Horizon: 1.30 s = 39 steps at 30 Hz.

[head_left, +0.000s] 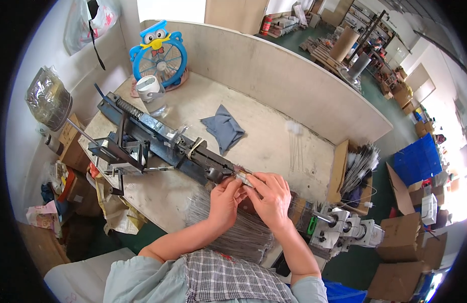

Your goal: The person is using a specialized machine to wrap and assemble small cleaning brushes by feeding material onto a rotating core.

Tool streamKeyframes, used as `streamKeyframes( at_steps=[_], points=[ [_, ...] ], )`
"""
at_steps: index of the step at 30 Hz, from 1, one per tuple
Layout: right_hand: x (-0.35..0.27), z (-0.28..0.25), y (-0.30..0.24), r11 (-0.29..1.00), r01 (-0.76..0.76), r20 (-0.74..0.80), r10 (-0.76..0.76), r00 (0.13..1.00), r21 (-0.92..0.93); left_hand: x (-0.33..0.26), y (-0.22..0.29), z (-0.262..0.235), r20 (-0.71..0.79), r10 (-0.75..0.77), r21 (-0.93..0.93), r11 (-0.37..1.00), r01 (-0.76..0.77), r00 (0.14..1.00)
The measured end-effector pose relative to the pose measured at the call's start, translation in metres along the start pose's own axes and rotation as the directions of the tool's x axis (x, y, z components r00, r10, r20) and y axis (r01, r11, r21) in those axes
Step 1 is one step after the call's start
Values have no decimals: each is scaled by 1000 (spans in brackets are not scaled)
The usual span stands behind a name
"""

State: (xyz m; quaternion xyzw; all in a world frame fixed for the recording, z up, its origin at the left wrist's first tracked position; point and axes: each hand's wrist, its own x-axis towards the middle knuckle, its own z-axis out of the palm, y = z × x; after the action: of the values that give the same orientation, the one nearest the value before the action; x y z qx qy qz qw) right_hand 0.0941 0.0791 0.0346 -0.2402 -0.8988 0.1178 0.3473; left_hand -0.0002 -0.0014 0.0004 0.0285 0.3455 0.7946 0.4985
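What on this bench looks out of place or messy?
A crumpled grey cloth lies loose on the bench, and a toy-like blue owl fan looks odd beside the metal machine. Nothing looks spilled or broken near either hand.

Both bare forearms rise from the lower edge and converge toward the middle. The left hand (224, 199) is curled, fingers bent inward with the fingertips pinched together (knuckles facing up). The right hand (271, 194) lies just beside it, touching at the fingertips, palm down, fingers arched.
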Motion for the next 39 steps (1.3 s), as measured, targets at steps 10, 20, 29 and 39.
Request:
streamKeyframes(
  at_steps=[10, 20, 29, 39],
  points=[
    [-2, -5, -2, 1000, -6, -25, 6, 1000, -6, -1, 2, 2, 12, 3, 14, 1000, -3, 1000],
    [3, -17, -4, 999, 4, -1, -4, 1000, -49, 2, 1, 2, -8, 0, 28, 1000, 0, 1000],
    [-10, -28, -4, 990, -6, 143, 27, 989, -144, -7, 10, -6, -34, -125, 57, 990, 126, 992],
    [-14, -52, 5, 994, -51, -38, 55, 998, 98, -14, 18, 0, 19, -158, 351, 926, 142, 987]
  ],
)
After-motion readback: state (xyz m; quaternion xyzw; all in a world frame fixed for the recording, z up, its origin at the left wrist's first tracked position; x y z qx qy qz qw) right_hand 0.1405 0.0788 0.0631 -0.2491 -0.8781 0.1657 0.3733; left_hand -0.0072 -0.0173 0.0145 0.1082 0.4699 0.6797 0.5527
